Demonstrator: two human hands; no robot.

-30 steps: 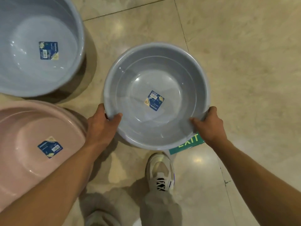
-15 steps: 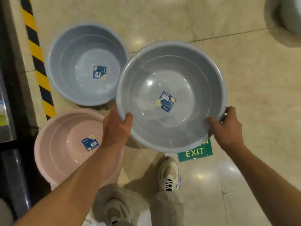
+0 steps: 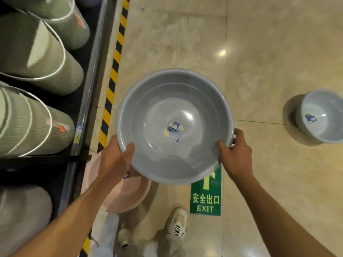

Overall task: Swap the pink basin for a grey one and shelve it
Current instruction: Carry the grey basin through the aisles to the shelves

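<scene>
down at the near edge of the floor my two pale sneakers stand on the beige marble, with a green exit sign stuck to the tiles just beside the right one. just above them my forearms reach forward. my left hand grips the near-left rim of the grey basin, thumb hooked over the rim and lying on the inner wall, fingers hidden beneath. my right hand grips the near-right rim the same way, thumb inside, the other fingers curled around the outer lip. the basin hangs in the air between both hands, mouth up and tipped a little toward me, with a blue and white label stuck at the middle of its bottom. under my left wrist and partly hidden by it, the pink basin sits on the floor, close against the base of the shelf. a yellow and black hazard stripe runs along the floor beside that base toward the far edge. on the shelf, to my left, stacks of ribbed green buckets lie on their sides with wire handles. well apart at the right edge of the floor another grey basin stands by itself, a blue label inside.
</scene>
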